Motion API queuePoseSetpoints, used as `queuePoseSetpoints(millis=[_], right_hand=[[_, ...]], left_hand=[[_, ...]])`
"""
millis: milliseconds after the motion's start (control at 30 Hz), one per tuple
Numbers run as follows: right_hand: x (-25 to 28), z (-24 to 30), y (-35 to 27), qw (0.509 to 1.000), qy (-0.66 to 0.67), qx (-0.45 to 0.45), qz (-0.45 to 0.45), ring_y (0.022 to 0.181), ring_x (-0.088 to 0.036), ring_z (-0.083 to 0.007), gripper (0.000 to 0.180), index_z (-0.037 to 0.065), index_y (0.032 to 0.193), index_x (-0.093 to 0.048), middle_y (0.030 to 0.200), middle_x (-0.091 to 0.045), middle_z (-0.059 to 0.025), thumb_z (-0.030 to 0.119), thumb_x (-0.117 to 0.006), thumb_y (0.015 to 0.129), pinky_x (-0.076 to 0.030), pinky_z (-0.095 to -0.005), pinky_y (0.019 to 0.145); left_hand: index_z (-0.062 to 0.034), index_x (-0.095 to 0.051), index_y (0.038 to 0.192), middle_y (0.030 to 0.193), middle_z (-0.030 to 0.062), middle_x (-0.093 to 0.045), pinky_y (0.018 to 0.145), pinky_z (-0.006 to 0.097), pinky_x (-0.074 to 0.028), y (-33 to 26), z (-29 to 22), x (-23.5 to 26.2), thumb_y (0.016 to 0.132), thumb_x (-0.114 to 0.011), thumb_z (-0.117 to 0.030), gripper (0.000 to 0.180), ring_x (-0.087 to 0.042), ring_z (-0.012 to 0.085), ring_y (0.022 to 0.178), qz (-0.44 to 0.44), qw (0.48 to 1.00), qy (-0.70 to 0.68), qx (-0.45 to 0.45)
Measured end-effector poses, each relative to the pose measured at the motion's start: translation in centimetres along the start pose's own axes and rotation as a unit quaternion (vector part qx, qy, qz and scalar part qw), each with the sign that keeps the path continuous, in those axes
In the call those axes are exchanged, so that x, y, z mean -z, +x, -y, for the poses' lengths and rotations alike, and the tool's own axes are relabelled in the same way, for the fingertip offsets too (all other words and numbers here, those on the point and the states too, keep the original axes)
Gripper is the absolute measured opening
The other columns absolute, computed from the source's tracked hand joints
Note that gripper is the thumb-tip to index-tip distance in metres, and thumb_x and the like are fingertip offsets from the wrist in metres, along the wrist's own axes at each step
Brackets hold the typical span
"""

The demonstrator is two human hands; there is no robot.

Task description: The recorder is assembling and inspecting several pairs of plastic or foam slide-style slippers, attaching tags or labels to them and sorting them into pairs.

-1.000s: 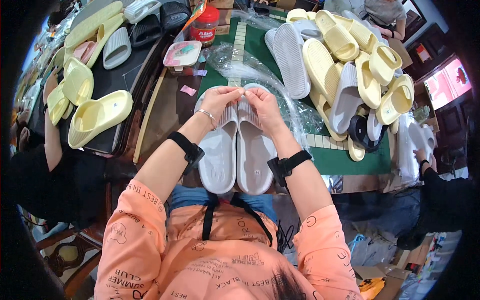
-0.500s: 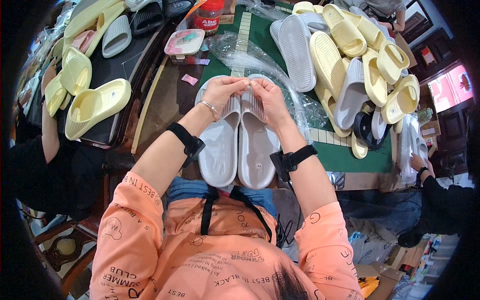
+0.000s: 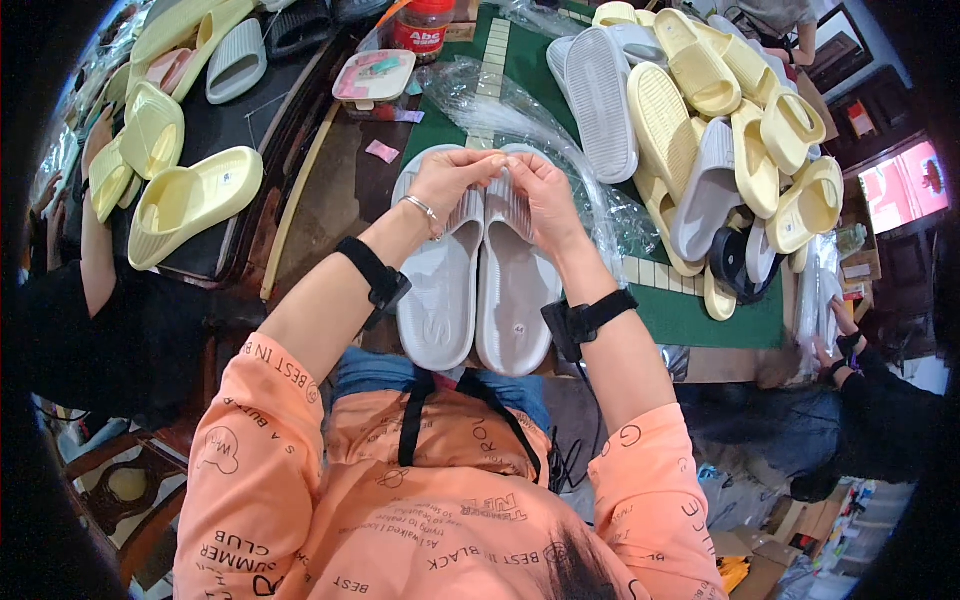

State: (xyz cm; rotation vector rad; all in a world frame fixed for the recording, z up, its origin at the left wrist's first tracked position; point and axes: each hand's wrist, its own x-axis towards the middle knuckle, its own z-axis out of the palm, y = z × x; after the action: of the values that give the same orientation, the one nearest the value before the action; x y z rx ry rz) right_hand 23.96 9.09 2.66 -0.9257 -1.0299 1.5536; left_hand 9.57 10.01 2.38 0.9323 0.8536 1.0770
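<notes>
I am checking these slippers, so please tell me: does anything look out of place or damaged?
A black slipper stands out: it lies in the right pile of yellow and grey ones, a different colour. The grey pair lies straight, without visible damage.

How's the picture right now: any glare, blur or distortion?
Head view, centre: left hand and right hand look fairly sharp, but anything between their fingertips is too small to tell; head view, beyond them: clear plastic catches whitish glare; head view, far right: pink panel looks very bright; head view, rim: straight edges bend, corners go black.
</notes>
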Motion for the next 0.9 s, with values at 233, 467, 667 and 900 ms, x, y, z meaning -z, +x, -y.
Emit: queuePoseSetpoints(millis=[233,467,667,900], right_hand=[[0.2,-0.8,0.1,1.0,0.02,0.011,-0.014,0.063,-0.044,-0.0019,0.013,0.004,0.086,-0.057,0.073,-0.052,0.0047,0.016,-0.053,0.084,-0.037,-0.0162,0.059],[-0.4,-0.2,-0.5,1.0,0.017,-0.02,-0.015,0.063,-0.044,-0.0021,0.012,0.004,0.085,-0.057,0.072,-0.051,0.0042,0.015,-0.054,0.083,-0.038,-0.0164,0.058],[0.1,-0.3,0.2,1.0,0.02,-0.022,-0.007,0.059,-0.041,-0.0023,0.011,0.004,0.083,-0.056,0.069,-0.049,0.0047,0.015,-0.053,0.084,-0.037,-0.0169,0.052],[0.6,-1.7,0.3,0.998,0.027,-0.047,-0.03,0.056,-0.04,-0.0017,0.012,0.007,0.081,-0.057,0.064,-0.049,0.0056,0.019,-0.055,0.082,-0.032,-0.0166,0.048]], left_hand=[[-0.0028,-0.061,0.093,0.076,-0.0019,-0.059,0.057,0.016,-0.04,-0.1,0.2,0.0,0.08,-0.06,-0.012,0.017,-0.05,0.0029,0.064,-0.004,0.998,-0.052,-0.023],[-0.0048,-0.06,0.088,0.074,-0.0036,-0.057,0.056,0.015,-0.038,0.0,0.8,-0.3,0.08,-0.06,-0.016,0.013,-0.047,0.0018,0.06,-0.037,0.996,0.046,-0.067],[-0.0045,-0.059,0.088,0.074,-0.0034,-0.057,0.055,0.016,-0.037,0.4,0.9,-0.8,0.079,-0.061,-0.017,0.015,-0.047,0.0024,0.06,-0.055,0.998,0.019,-0.037],[-0.0009,-0.06,0.091,0.077,-0.0011,-0.058,0.058,0.018,-0.039,0.6,1.6,-0.4,0.08,-0.059,-0.015,0.017,-0.047,0.005,0.062,-0.049,0.997,0.056,-0.025]])
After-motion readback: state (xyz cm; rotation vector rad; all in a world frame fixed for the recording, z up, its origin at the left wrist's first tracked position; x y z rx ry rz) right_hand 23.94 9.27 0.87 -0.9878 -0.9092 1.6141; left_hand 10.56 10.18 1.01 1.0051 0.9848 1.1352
